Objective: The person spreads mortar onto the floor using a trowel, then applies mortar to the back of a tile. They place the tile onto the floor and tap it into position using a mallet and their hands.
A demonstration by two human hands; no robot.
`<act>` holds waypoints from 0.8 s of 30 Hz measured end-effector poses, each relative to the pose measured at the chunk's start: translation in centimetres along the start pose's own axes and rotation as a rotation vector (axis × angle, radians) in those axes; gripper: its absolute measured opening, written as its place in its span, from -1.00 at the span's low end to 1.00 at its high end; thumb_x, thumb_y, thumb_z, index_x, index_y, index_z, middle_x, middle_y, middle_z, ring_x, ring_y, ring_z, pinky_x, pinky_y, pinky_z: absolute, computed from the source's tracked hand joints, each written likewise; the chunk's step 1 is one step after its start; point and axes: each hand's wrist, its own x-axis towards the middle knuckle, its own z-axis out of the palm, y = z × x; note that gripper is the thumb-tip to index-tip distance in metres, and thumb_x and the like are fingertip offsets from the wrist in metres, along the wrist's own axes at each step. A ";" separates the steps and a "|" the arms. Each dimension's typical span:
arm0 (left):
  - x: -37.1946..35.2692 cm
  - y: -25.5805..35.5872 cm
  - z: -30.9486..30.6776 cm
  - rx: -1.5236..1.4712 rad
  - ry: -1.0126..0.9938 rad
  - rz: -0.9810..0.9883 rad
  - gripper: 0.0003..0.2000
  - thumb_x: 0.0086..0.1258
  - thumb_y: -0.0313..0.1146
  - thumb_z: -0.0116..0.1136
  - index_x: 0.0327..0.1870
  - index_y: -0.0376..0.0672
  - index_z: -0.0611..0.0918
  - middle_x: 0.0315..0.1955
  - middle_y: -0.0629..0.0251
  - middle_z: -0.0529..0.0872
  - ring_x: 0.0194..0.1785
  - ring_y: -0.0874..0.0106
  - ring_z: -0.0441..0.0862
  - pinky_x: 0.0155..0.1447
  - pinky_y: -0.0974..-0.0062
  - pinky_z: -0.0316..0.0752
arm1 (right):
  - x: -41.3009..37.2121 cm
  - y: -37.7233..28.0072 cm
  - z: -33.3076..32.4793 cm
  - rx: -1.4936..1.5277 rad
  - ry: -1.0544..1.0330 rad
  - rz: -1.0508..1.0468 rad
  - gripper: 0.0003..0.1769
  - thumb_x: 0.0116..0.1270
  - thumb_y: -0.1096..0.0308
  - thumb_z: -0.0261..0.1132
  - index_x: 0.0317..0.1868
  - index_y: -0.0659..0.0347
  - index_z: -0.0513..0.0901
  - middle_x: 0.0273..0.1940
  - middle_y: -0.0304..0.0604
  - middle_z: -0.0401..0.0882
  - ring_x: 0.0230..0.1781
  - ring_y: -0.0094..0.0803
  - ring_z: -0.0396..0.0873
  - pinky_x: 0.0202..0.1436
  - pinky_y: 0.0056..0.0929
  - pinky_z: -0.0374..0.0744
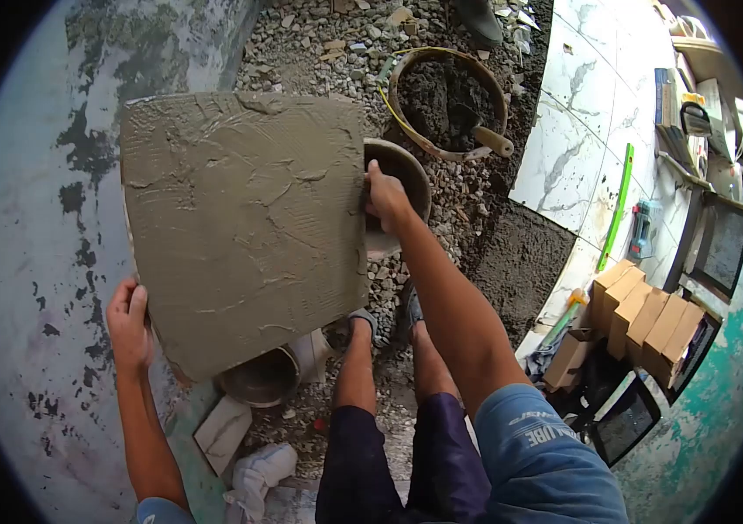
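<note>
My left hand [130,327] is clamped on the lower left edge of the mortar-coated slab [245,227], its forearm rising steeply from below. The slab spans between my hands, mortar side facing me. My right hand [386,203] grips its right edge, arm stretched up and leftward.

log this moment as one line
mortar-coated slab: held | left hand: lower left edge | right hand: right edge | bucket: dark mix inside, tool handle over rim
</note>
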 end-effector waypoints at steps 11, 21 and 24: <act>-4.1 4.6 10.1 0.351 0.104 0.288 -0.87 0.46 -0.50 0.03 -0.09 -0.35 0.52 -0.28 0.36 0.57 -0.20 0.62 0.45 -0.03 0.63 0.38 | 6.2 4.5 1.1 0.236 -0.146 0.003 -0.32 0.49 -0.20 -0.08 0.22 0.26 0.50 0.17 -0.10 0.47 0.16 -0.20 0.41 0.25 -0.20 0.39; -6.4 9.6 19.0 0.435 -0.004 0.424 -0.93 0.24 -0.53 0.19 -0.30 -0.27 0.56 -0.47 0.32 0.56 -0.47 0.55 0.51 -0.35 0.56 0.46 | -9.8 -2.3 -4.7 -0.486 0.556 -0.761 -0.54 0.43 0.10 0.18 -0.43 0.40 0.55 -0.60 -0.03 0.49 -0.58 -0.24 0.33 -0.40 -0.21 0.36; -7.2 9.1 23.6 0.400 0.032 0.509 -0.91 0.15 -0.55 0.22 -0.35 -0.25 0.56 -0.48 0.20 0.58 -0.49 0.34 0.58 -0.37 0.43 0.49 | -20.2 -4.9 -6.9 -0.405 0.481 -0.750 -0.64 0.41 0.19 0.24 -0.39 0.36 0.59 -0.61 -0.25 0.44 -0.53 -0.59 0.36 -0.43 -0.48 0.35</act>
